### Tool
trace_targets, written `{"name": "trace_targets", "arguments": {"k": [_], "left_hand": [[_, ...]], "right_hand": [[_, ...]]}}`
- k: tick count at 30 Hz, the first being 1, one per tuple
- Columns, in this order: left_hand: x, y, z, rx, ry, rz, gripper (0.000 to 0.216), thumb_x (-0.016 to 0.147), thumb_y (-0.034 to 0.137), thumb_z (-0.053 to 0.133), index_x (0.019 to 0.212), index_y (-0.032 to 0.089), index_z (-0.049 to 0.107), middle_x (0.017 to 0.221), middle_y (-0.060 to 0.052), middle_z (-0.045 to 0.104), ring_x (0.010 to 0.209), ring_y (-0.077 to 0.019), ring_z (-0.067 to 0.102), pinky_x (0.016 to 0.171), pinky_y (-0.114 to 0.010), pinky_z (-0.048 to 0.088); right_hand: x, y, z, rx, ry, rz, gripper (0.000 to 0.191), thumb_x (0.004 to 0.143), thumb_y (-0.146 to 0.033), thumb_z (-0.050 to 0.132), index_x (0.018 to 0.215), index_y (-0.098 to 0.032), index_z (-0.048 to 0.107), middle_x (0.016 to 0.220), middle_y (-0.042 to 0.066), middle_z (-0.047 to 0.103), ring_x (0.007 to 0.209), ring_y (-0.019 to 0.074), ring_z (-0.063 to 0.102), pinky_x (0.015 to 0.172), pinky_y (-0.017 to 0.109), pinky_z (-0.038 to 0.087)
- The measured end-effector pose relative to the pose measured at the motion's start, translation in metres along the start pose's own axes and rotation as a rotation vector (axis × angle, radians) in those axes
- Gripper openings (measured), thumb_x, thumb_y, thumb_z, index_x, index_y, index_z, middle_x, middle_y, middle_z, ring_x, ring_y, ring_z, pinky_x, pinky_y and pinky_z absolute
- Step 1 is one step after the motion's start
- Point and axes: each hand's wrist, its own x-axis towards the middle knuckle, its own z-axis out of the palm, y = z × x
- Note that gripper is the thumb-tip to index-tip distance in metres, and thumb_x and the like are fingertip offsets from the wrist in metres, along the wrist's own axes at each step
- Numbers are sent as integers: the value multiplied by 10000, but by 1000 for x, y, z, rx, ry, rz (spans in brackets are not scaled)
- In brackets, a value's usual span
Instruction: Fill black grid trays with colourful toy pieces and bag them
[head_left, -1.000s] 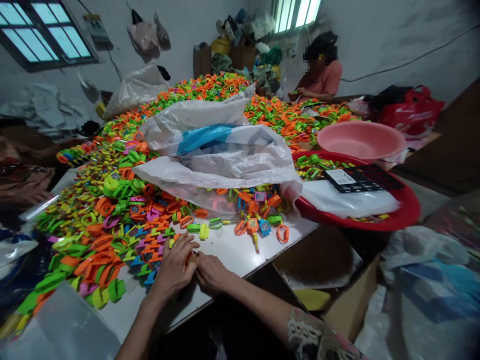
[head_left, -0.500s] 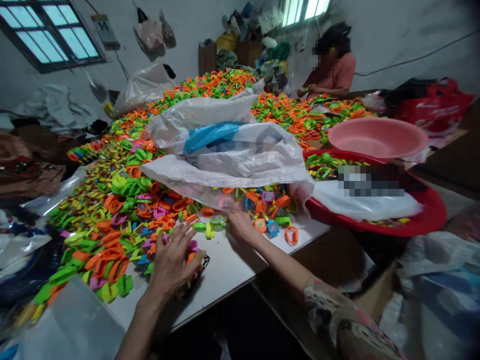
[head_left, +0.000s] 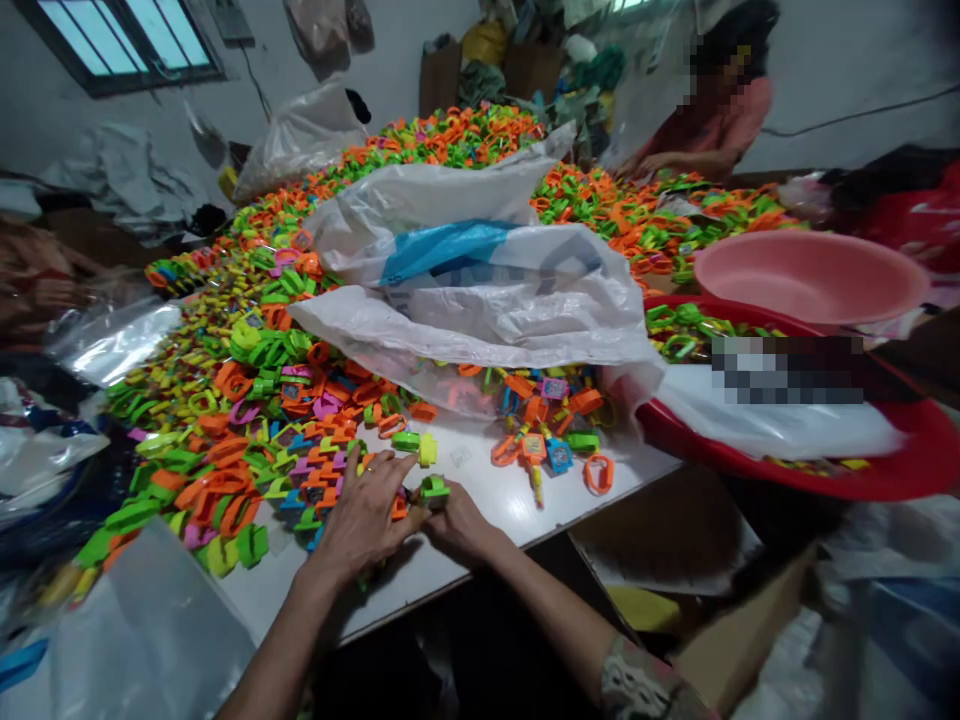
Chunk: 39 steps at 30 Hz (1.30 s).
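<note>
My left hand [head_left: 365,517] lies curled over a small cluster of orange and dark plastic pieces at the near edge of the white table [head_left: 480,500]. Beside it, my right hand [head_left: 457,525] pinches a small green plastic piece [head_left: 434,489] and touches the left hand's fingers. Just left of both hands begins a big heap of orange, green, yellow and pink plastic clips [head_left: 240,420]. A few loose clips and little tags [head_left: 544,450] lie to the right of my hands.
A crumpled white and blue plastic bag [head_left: 480,290] sits mid-table. At right stand a red basin [head_left: 862,470] and a pink basin [head_left: 810,275]. Another person [head_left: 720,100] sits at the far side. Cardboard boxes [head_left: 712,590] are below the table's edge.
My right hand, which had reached out to the loose clips near the bag, has come back beside my left hand with a green piece. The camera has tilted down a little.
</note>
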Motion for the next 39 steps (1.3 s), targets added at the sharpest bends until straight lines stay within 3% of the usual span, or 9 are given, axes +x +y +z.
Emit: {"name": "trace_targets", "arguments": {"k": [7, 12, 19, 22, 25, 28, 30, 35, 39], "left_hand": [[4, 0, -5, -56, -105, -25, 514, 838, 481, 547, 1305, 279, 477, 1125, -88, 615, 1246, -301, 436, 1095, -640, 42], [-10, 13, 2, -115, -51, 71, 349, 802, 559, 560, 1019, 301, 652, 1046, -47, 633, 1224, -267, 474, 1120, -584, -28], [-13, 57, 3, -200, 24, 280, 474, 782, 604, 556, 1062, 228, 628, 1150, -104, 625, 1223, -276, 484, 1145, -521, 59], [-29, 27, -20, -275, 282, 43, 393, 814, 511, 567, 1104, 253, 623, 1219, -99, 609, 1217, -267, 488, 1128, -504, 169], [-82, -41, -35, -254, 580, -493, 330, 857, 412, 491, 1109, 248, 627, 1207, -92, 612, 1194, -239, 501, 1057, -410, 339], [-154, -103, -27, 91, 318, -1138, 507, 840, 432, 422, 1239, 141, 539, 1360, -152, 475, 1296, -284, 386, 1072, -428, 308], [-193, -124, -9, 150, 272, -1352, 634, 850, 453, 361, 1284, 1, 462, 1341, -298, 420, 1271, -427, 362, 990, -594, 315], [-220, -123, 37, 160, 212, -1359, 519, 880, 291, 280, 1239, -20, 489, 1299, -283, 462, 1263, -371, 378, 1022, -513, 299], [-218, -130, 42, 166, 201, -1331, 330, 881, 185, 320, 1008, 96, 612, 1083, -163, 606, 1103, -258, 510, 968, -383, 363]], "right_hand": [[12, 4, 3, -518, -174, -182, 191, 714, -178, 466, 879, -148, 557, 855, 102, 604, 770, 216, 566, 715, 338, 465], [-28, 18, 11, -319, -32, -287, 285, 775, -222, 450, 1039, -190, 552, 909, 68, 600, 791, 194, 579, 700, 296, 474], [-86, 21, -14, -74, -33, -77, 202, 753, -279, 505, 926, -196, 569, 861, 58, 604, 763, 202, 573, 681, 292, 476], [-78, 12, -21, -61, -97, 44, 142, 732, -276, 550, 838, -184, 576, 811, 46, 614, 748, 199, 569, 689, 290, 477], [-72, 0, -25, -40, -149, 136, 145, 743, -284, 579, 835, -176, 606, 823, 41, 637, 766, 198, 580, 702, 284, 480], [-74, -7, -35, 6, -180, 179, 212, 771, -355, 579, 860, -170, 630, 825, 49, 662, 773, 209, 600, 699, 293, 491], [-77, -3, -48, 6, -166, 217, 262, 772, -398, 573, 878, -167, 638, 827, 61, 678, 777, 219, 620, 704, 304, 503], [-75, 27, -99, -149, 7, 295, 387, 708, -520, 593, 866, -175, 665, 912, 112, 715, 861, 262, 666, 784, 338, 528], [-66, 30, -109, -264, 57, 264, 421, 643, -575, 627, 814, -196, 697, 847, 92, 731, 794, 257, 686, 696, 286, 550]]}}
